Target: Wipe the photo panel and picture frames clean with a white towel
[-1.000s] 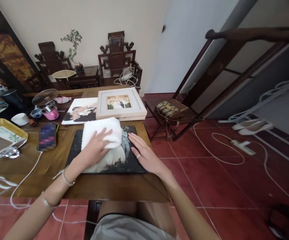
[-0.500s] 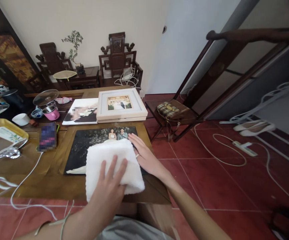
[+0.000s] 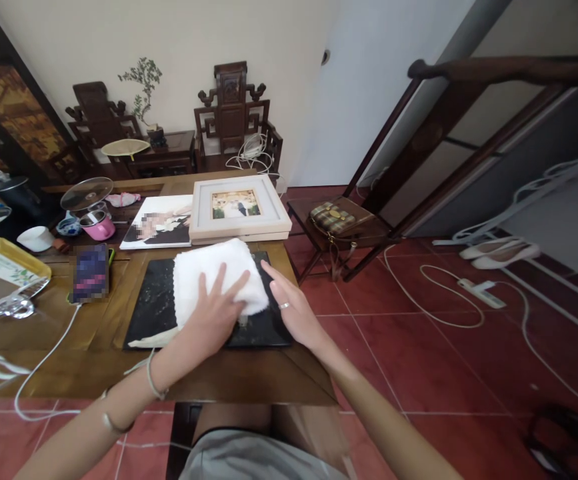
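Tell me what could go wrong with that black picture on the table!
The black picture lies close to the right edge of the table, so a hard push might slide it off if the right hand at its side slips. The left hand is on a white cloth over it; rubbing hard could perhaps scratch it. A long wipe might bump the framed picture behind.

The single view looks out from the wearer's head, above the near edge of the desk (image 3: 249, 379), facing forward and angled down. It is wide, starting close over the grey shorts (image 3: 259, 459), with the left fingers (image 3: 217, 283) and right fingers (image 3: 279, 275) at arm's length near its centre. It reaches back to the carved armchair (image 3: 232, 110) by the far wall (image 3: 179, 33) and rightward across red floor tiles (image 3: 393, 363).
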Demonstrator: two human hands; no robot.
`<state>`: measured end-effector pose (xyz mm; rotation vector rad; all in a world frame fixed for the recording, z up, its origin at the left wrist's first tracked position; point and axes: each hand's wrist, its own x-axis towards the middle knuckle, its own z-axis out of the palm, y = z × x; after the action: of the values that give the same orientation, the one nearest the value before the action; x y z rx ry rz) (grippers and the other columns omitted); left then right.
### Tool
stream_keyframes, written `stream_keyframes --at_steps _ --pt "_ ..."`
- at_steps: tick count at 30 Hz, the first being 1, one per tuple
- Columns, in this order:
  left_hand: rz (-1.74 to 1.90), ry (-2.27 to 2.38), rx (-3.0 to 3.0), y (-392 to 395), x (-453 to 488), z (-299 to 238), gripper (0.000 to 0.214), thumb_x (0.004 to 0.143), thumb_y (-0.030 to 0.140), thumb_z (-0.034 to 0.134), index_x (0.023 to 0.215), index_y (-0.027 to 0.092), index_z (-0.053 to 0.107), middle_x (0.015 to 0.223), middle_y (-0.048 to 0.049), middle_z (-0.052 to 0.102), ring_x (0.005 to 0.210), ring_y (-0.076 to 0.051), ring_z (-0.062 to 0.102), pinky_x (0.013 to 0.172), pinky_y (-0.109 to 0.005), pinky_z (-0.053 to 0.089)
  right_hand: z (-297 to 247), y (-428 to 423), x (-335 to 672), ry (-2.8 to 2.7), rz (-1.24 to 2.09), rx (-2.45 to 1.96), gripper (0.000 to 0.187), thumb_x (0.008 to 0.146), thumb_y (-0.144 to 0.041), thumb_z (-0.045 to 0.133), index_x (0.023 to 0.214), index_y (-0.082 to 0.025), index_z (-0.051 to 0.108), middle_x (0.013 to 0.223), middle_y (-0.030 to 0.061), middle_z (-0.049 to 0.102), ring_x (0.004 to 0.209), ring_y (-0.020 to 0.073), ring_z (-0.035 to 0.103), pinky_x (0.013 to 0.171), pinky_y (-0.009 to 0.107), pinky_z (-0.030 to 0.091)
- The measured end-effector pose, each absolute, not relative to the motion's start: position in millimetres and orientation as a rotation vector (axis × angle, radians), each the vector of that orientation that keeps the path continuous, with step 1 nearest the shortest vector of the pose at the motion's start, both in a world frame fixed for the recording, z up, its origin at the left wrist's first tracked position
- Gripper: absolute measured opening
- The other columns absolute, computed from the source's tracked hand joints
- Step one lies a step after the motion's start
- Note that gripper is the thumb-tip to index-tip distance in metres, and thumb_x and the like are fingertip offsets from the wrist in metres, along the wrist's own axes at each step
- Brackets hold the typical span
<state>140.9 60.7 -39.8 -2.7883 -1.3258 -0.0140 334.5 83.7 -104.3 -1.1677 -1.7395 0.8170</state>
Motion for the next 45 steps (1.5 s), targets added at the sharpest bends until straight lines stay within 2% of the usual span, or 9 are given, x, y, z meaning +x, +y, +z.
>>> stream_keyframes --at_steps 4,8,13,17,22,27,30,36,45 --pt "-0.095 -1.196 -2.845 11 158 -52 0.017 0.09 0.02 0.058 0.101 0.023 0.072 0.159 -0.0042 0.024 0.143 -0.048 0.01 0.104 -0.08 0.014 -103 82 338 -1.721 0.837 -1.141 0.057 0.096 -0.057 0.03 0.147 -0.033 0.036 0.151 -0.0023 0.041 0.141 0.0226 0.034 0.118 0.046 0.026" --pt "-0.163 -1.047 -2.887 -28 159 -61 0.017 0.089 0.032 0.062 0.1 0.026 0.074 0.157 -0.0041 0.027 0.14 -0.05 0.02 0.106 -0.08 0.011 -95 79 335 -1.808 0.838 -1.077 0.055 0.097 -0.056 0.032 0.145 -0.031 0.042 0.152 -0.0003 0.039 0.142 0.0237 0.032 0.119 0.046 0.024" --pt "-0.02 -1.141 -3.043 -23 128 -45 0.018 0.088 0.016 0.059 0.088 0.026 0.074 0.155 0.0003 0.033 0.141 -0.04 0.028 0.109 -0.068 0.028 -88 79 329 -1.903 0.819 -1.026 0.049 0.099 -0.047 0.031 0.139 -0.027 0.051 0.145 0.0043 0.05 0.142 0.0217 0.033 0.118 0.049 0.027" --pt "0.102 -1.428 -3.016 13 100 -16 0.045 0.076 -0.005 0.048 0.104 0.023 0.07 0.153 -0.0046 0.036 0.142 -0.034 0.029 0.107 -0.06 0.037 -93 81 327 -1.969 0.739 -1.004 0.045 0.098 -0.041 0.038 0.138 -0.025 0.053 0.146 0.007 0.049 0.141 0.0228 0.034 0.117 0.051 0.028" --pt "-0.182 -1.525 -2.924 68 101 7 0.051 0.078 -0.003 0.042 0.12 0.019 0.061 0.145 -0.0116 0.047 0.137 -0.028 0.041 0.108 -0.044 0.042 -98 82 328 -1.997 0.703 -0.987 0.044 0.097 -0.036 0.042 0.139 -0.025 0.05 0.147 0.0078 0.047 0.142 0.0227 0.033 0.116 0.051 0.029" --pt "-0.252 -1.271 -3.093 108 145 -1 0.052 0.079 -0.005 0.039 0.122 0.016 0.06 0.149 -0.0117 0.042 0.144 -0.03 0.025 0.115 -0.054 0.026 -93 81 329 -2.023 0.686 -1.016 0.042 0.096 -0.033 0.044 0.135 -0.024 0.054 0.14 0.0092 0.054 0.136 0.0258 0.042 0.114 0.049 0.034" --pt "-0.174 -1.224 -3.193 120 157 -16 0.056 0.077 -0.008 0.036 0.122 0.016 0.059 0.151 -0.0122 0.038 0.145 -0.031 0.021 0.114 -0.057 0.026 -91 80 329 -2.023 0.687 -1.053 0.04 0.096 -0.031 0.044 0.134 -0.025 0.055 0.133 0.0096 0.059 0.13 0.0267 0.049 0.111 0.049 0.038" --pt "-0.273 -1.32 -3.087 110 118 -36 0.056 0.076 -0.008 0.035 0.121 0.016 0.059 0.152 -0.0118 0.038 0.145 -0.029 0.021 0.115 -0.056 0.026 -96 82 329 -2.032 0.695 -0.995 0.043 0.096 -0.028 0.045 0.138 -0.021 0.051 0.145 0.0109 0.048 0.14 0.0237 0.036 0.116 0.05 0.03" --pt "-0.349 -1.435 -2.854 73 23 -41 0.039 0.079 0.001 0.034 0.098 0.015 0.065 0.152 -0.0111 0.038 0.147 -0.025 0.02 0.117 -0.056 0.021 -100 82 329 -2.005 0.69 -1.001 0.042 0.096 -0.029 0.045 0.137 -0.023 0.052 0.146 0.0092 0.048 0.141 0.022 0.035 0.116 0.051 0.03"
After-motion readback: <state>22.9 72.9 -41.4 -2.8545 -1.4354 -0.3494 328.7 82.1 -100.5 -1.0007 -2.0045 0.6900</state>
